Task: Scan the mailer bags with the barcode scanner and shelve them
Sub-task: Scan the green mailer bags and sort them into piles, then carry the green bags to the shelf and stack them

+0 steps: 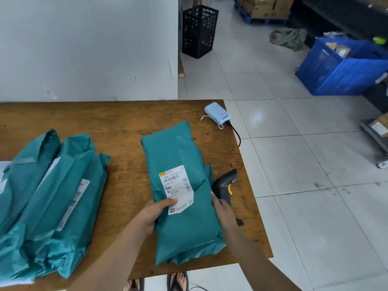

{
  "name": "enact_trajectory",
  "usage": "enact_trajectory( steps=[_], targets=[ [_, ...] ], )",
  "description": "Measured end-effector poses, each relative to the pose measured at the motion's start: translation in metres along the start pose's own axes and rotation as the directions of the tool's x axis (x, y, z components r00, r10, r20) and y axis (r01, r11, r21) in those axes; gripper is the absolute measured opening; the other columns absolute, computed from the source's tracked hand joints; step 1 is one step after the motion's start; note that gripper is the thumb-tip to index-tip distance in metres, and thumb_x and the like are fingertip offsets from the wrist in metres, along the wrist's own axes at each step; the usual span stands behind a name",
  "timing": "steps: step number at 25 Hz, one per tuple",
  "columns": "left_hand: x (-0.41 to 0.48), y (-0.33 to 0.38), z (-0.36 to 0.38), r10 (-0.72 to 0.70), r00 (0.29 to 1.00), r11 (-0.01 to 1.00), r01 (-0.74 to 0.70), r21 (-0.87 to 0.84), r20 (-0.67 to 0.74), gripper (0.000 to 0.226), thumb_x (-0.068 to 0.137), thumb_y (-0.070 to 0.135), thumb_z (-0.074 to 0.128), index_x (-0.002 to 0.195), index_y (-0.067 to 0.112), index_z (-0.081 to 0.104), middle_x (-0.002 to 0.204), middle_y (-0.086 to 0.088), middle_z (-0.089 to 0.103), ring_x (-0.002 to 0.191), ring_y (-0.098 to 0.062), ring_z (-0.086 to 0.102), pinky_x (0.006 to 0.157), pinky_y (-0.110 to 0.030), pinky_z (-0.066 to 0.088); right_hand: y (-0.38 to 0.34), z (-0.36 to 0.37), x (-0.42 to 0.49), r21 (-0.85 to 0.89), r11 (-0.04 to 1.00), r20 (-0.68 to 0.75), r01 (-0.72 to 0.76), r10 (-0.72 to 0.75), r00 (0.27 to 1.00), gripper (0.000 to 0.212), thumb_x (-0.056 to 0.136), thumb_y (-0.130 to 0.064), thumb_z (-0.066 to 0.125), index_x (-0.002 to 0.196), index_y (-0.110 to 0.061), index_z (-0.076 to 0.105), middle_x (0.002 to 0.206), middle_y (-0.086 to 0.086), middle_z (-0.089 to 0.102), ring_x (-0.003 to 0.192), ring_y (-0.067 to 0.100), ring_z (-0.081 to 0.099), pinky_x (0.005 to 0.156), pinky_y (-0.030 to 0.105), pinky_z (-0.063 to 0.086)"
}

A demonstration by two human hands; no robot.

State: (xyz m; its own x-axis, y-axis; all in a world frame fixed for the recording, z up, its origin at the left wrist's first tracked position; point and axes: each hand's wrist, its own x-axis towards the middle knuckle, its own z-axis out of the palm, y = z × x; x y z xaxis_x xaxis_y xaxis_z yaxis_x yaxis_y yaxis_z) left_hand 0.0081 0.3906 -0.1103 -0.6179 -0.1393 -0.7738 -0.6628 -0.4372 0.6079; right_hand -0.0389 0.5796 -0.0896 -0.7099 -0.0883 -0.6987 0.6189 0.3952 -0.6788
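A teal mailer bag (178,156) with a white shipping label (176,189) lies on top of a small stack in the middle of the wooden table (126,122). My left hand (154,213) grips its left edge, thumb on the label. My right hand (223,208) holds the right edge of the same bag. The black and yellow barcode scanner (225,184) lies on the table just beyond my right hand, touching the stack's right side. A larger pile of teal mailer bags (48,202) lies at the left of the table.
A white power bank (217,112) with a black cable sits at the table's far right corner. On the tiled floor stand a black crate (199,31) by the wall and a blue bin (344,68) at the right. Cardboard boxes on a blue pallet (264,9) are farther back.
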Motion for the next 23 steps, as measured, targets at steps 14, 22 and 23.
enact_trajectory(
  steps=[14, 22, 23],
  targets=[
    [-0.087, -0.001, -0.035, 0.129, 0.939, 0.991, -0.134, -0.005, 0.318, 0.035, 0.078, 0.009, 0.067, 0.113, 0.006, 0.064, 0.097, -0.016, 0.074, 0.074, -0.027, 0.073, 0.061, -0.033, 0.060, 0.012, 0.034, -0.104, 0.389, 0.915, 0.061, 0.108, -0.142, 0.988, 0.063, 0.068, -0.008, 0.083, 0.123, -0.020, 0.054, 0.105, 0.001, 0.072, 0.088, 0.021, 0.072, 0.070, 0.031, 0.058],
    [-0.177, 0.025, 0.039, 0.221, 0.719, 0.944, -0.327, 0.040, 0.658, 0.048, 0.062, 0.018, 0.074, 0.109, 0.015, 0.068, 0.097, -0.006, 0.076, 0.078, -0.021, 0.074, 0.060, -0.029, 0.058, 0.039, -0.015, -0.222, 0.600, 0.688, -0.141, 0.409, -0.412, 0.900, 0.065, 0.068, -0.003, 0.074, 0.129, -0.012, 0.055, 0.121, 0.015, 0.068, 0.105, 0.035, 0.067, 0.083, 0.044, 0.056],
    [-0.185, 0.024, 0.058, 0.228, 0.694, 0.932, -0.359, 0.054, 0.683, 0.051, 0.062, 0.017, 0.072, 0.112, 0.015, 0.066, 0.097, -0.005, 0.076, 0.079, -0.021, 0.074, 0.059, -0.027, 0.057, 0.043, -0.029, -0.235, 0.594, 0.678, -0.164, 0.433, -0.425, 0.890, 0.061, 0.068, -0.001, 0.070, 0.127, -0.009, 0.057, 0.119, 0.016, 0.069, 0.103, 0.035, 0.068, 0.081, 0.042, 0.057]
  ],
)
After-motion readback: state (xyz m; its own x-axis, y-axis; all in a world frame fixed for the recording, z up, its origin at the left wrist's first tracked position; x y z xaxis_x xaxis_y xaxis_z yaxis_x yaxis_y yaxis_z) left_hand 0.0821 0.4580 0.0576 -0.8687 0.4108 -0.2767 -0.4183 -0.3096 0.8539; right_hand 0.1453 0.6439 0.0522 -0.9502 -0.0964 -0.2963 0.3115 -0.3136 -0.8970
